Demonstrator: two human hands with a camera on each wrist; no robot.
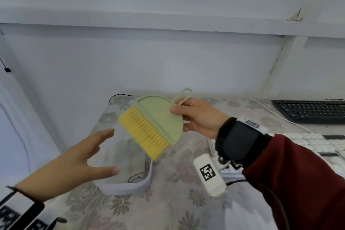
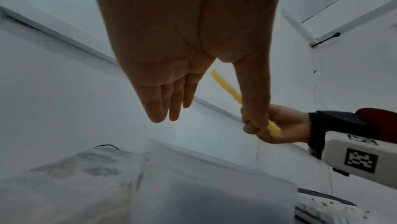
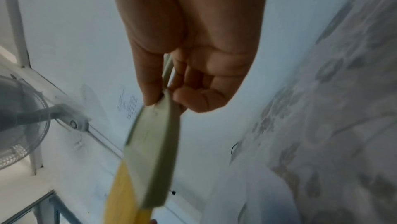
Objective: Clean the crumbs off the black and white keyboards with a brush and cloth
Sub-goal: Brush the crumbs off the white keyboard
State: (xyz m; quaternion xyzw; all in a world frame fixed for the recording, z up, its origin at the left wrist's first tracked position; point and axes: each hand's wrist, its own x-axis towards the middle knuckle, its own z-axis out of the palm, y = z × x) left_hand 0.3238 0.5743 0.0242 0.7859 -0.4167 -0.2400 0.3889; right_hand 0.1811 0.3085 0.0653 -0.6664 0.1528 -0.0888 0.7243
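A green brush (image 1: 160,117) with yellow bristles (image 1: 144,133) hangs in the air above the table, bristles pointing down-left. My right hand (image 1: 196,115) pinches its green back near the loop handle; the right wrist view shows the thumb and curled fingers on the brush (image 3: 154,139). My left hand (image 1: 84,157) is spread with straight fingers just left of and below the bristles, apart from them and holding nothing. The left wrist view shows the bristles (image 2: 227,88) edge-on past my left hand (image 2: 171,101). The black keyboard (image 1: 311,111) lies far right, and the white keyboard (image 1: 317,147) sits below it, partly behind my right arm.
A pale, shallow tray (image 1: 130,186) lies on the floral tablecloth (image 1: 168,211) below the brush. Cables run from the keyboards along the table's back. A wall stands close behind the table. A fan (image 3: 19,125) shows in the right wrist view.
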